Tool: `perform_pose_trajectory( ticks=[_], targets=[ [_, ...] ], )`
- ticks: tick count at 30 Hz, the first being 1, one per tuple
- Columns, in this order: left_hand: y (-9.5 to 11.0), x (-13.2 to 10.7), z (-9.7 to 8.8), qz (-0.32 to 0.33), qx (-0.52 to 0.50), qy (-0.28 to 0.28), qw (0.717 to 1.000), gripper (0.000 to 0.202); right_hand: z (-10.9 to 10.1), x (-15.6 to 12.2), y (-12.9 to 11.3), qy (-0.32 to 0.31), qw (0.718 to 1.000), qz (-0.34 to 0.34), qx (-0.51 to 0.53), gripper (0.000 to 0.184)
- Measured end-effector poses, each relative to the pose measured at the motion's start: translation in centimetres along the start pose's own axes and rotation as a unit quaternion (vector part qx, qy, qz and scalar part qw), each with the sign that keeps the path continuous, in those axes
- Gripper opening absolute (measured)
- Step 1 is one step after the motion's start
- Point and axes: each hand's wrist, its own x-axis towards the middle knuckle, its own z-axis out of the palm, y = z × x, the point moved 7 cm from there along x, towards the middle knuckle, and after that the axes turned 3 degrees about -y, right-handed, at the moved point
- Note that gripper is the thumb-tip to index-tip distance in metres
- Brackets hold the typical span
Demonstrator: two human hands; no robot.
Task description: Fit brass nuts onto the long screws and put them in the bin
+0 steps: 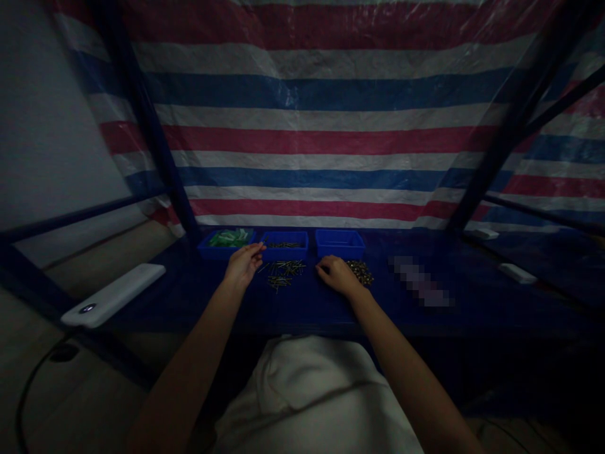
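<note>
My left hand [243, 265] is raised at the front left corner of a blue bin [285, 255] that has long thin metal pieces, like screws, inside. Its fingertips are pinched together, and whatever small piece they hold is too dark to name. Loose screw-like pieces [283, 270] lie in a heap on the blue table just right of this hand. My right hand [336, 272] rests low over the table with its fingers curled in; what is under them is hidden. Beside it sits a pile of small brass-coloured pieces [362, 272], partly covered by the hand.
A blue bin [203, 252] with green packets [229, 238] stands at the back left, another blue bin [340, 242] at the back right. White devices [116, 293] lie at the table's left and right sides. Blue frame posts [155, 120] and a striped sheet [307, 113] enclose the table [302, 309].
</note>
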Motion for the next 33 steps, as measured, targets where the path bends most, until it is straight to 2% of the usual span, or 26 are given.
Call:
perform_pose_trajectory(
  ticks=[3, 6, 9, 12, 16, 20, 22, 24, 25, 27, 29, 31, 32, 33],
  targets=[
    [-0.4, 0.1, 0.3, 0.003, -0.034, -0.014, 0.999, 0.012, 0.0, 0.0, 0.0, 0.003, 1.000, 0.002, -0.003, 0.017],
    [0.1, -0.3, 1.1, 0.041, -0.092, -0.068, 0.993, 0.010, 0.0, 0.0, 0.0, 0.004, 1.000, 0.000, -0.003, 0.016],
    [1.4, -1.5, 2.1, 0.085, -0.179, -0.143, 0.970, 0.008, -0.1, 0.0, 0.0, 0.003, 1.000, -0.002, -0.001, 0.016],
    [2.5, -3.1, 2.7, 0.098, -0.238, -0.201, 0.945, 0.013, -0.2, 0.0, 0.0, 0.002, 1.000, -0.001, 0.000, 0.016],
    [3.1, -4.1, 3.0, 0.097, -0.244, -0.211, 0.942, 0.025, -0.2, 0.0, 0.0, 0.000, 1.000, 0.006, 0.003, 0.017],
    [3.3, -2.9, 3.7, 0.085, -0.221, -0.211, 0.948, 0.020, -0.1, 0.0, 0.0, -0.001, 1.000, 0.008, 0.002, 0.017],
    [2.9, -1.6, 3.9, 0.062, -0.188, -0.202, 0.959, 0.013, -0.1, 0.0, 0.0, 0.000, 1.000, 0.007, -0.001, 0.017],
    [1.6, -0.2, 3.5, 0.000, -0.105, -0.163, 0.981, 0.006, -0.2, -0.1, -0.1, 0.003, 1.000, 0.003, -0.002, 0.017],
    [0.8, 0.3, 3.3, -0.044, -0.066, -0.158, 0.984, 0.006, -0.2, -0.1, -0.1, 0.006, 1.000, 0.002, -0.001, 0.017],
    [0.0, 0.7, 2.7, -0.076, -0.008, -0.147, 0.986, 0.011, -0.3, -0.1, -0.1, 0.010, 1.000, 0.002, 0.000, 0.017],
    [0.0, 0.8, 1.7, -0.043, 0.056, -0.127, 0.989, 0.017, -0.3, -0.1, -0.1, 0.007, 1.000, 0.002, -0.001, 0.017],
    [0.5, 0.9, 0.4, 0.024, 0.168, -0.097, 0.981, 0.023, -0.3, 0.0, -0.1, 0.002, 1.000, 0.002, -0.002, 0.016],
    [0.7, 0.9, -0.1, 0.057, 0.246, -0.084, 0.964, 0.023, -0.3, 0.0, -0.1, 0.000, 1.000, 0.002, -0.002, 0.016],
    [0.8, 0.9, -0.6, 0.087, 0.335, -0.076, 0.935, 0.022, -0.3, 0.0, -0.1, 0.000, 1.000, 0.003, -0.001, 0.016]
  ],
)
